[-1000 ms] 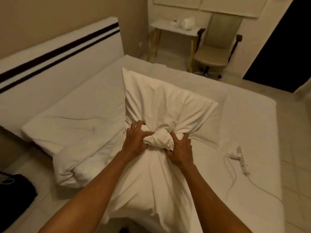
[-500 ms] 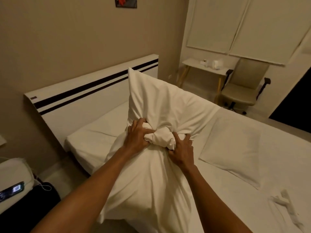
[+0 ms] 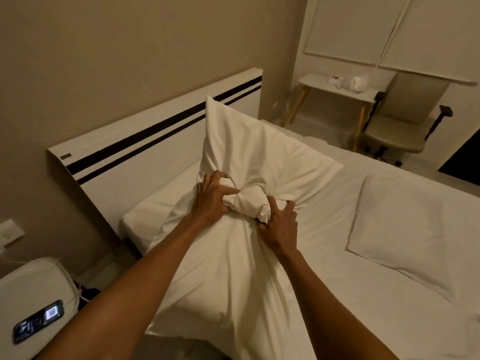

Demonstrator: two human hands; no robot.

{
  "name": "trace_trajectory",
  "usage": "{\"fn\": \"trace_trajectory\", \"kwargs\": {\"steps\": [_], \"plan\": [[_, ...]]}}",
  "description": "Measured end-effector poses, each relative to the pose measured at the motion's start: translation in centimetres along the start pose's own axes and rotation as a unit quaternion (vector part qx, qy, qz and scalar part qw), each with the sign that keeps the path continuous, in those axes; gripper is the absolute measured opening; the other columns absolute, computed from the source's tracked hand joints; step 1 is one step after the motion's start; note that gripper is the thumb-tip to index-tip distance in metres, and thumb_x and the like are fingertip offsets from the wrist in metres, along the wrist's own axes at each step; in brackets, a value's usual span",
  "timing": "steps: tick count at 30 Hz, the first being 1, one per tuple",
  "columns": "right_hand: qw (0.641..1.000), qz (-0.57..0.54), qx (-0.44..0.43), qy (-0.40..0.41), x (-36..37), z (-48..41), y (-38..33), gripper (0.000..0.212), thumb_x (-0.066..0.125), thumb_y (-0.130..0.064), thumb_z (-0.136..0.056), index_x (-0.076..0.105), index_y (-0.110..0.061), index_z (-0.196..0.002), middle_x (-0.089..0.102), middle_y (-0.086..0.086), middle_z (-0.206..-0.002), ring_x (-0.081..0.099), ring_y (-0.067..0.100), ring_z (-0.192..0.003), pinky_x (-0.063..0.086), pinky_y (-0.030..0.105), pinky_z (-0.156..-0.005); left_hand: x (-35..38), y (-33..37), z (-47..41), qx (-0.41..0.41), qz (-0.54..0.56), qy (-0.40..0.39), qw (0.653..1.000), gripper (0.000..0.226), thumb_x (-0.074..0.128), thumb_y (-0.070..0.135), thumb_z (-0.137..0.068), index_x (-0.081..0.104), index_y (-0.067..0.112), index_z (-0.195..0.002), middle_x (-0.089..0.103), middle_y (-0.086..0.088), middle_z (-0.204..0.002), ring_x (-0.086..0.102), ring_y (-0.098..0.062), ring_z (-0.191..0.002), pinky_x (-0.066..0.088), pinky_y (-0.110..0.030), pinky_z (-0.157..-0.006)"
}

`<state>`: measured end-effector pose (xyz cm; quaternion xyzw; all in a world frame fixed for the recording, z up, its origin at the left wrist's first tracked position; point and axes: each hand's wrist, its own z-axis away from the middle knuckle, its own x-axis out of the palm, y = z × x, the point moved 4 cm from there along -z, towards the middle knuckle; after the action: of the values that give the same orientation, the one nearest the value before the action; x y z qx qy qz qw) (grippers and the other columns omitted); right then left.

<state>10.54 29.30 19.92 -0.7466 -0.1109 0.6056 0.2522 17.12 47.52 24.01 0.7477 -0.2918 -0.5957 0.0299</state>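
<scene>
Both hands are clenched into the cloth. The left hand (image 3: 211, 197) has its fingers curled deep round one side of a twisted wad of fabric (image 3: 244, 203), and the right hand (image 3: 279, 227) claws into the other side, with its fingers bent and spread and its thumb dug in below. The wad sits in the middle of a white pillow (image 3: 246, 146), which is held up on end between the arms. Its top corner stands in front of the striped headboard (image 3: 161, 152) and its lower half hangs over the near edge of the bed (image 3: 337, 294). It looks as though the case is on and the slack has been gathered. The pillow has yet to be laid flat at the head of the bed and the bunched cloth smoothed out. A second pillow (image 3: 397, 237) lies flat on the sheet to the right, well apart from the first. A phone (image 3: 39, 322) glows on a white pad at the lower left. A chair (image 3: 397, 131) and a small desk (image 3: 337, 90) stand beyond the far side of the bed.
</scene>
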Motion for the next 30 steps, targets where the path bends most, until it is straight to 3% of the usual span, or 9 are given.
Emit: {"fn": "trace_trajectory", "kwargs": {"steps": [11, 22, 30], "plan": [[0.999, -0.008, 0.037, -0.035, 11.8, -10.3, -7.0, 0.059, 0.061, -0.034, -0.085, 0.042, -0.027, -0.140, 0.034, 0.026, -0.135, 0.050, 0.048, -0.102, 0.050, 0.051, -0.079, 2.0, -15.0, -9.6, -0.025, -0.022, -0.046, 0.998, 0.034, 0.077, 0.033, -0.074, 0.071, 0.048, -0.104, 0.047, 0.004, -0.123, 0.040, -0.024, -0.106, 0.032, -0.039, -0.088], [0.992, 0.020, 0.110, -0.058, 23.3, -18.9, -13.4, 0.061, 0.062, -0.030, -0.082, 0.042, -0.029, -0.140, 0.036, 0.022, -0.131, 0.051, 0.045, -0.098, 0.049, 0.049, -0.079, 6.1, -30.0, -18.0, 0.014, 0.029, -0.107, 0.994, 0.041, 0.081, 0.027, -0.070, 0.071, 0.044, -0.106, 0.050, 0.001, -0.123, 0.043, -0.027, -0.104, 0.039, -0.046, -0.086], [0.989, 0.031, 0.135, -0.052, 33.2, -28.1, -16.6, 0.059, 0.065, -0.033, -0.083, 0.044, -0.026, -0.138, 0.036, 0.022, -0.132, 0.051, 0.044, -0.098, 0.050, 0.049, -0.076, 10.4, -41.4, -26.3, 0.020, 0.058, -0.142, 0.988, 0.037, 0.076, 0.025, -0.078, 0.070, 0.044, -0.109, 0.048, -0.003, -0.126, 0.042, -0.028, -0.109, 0.037, -0.047, -0.091]]}}
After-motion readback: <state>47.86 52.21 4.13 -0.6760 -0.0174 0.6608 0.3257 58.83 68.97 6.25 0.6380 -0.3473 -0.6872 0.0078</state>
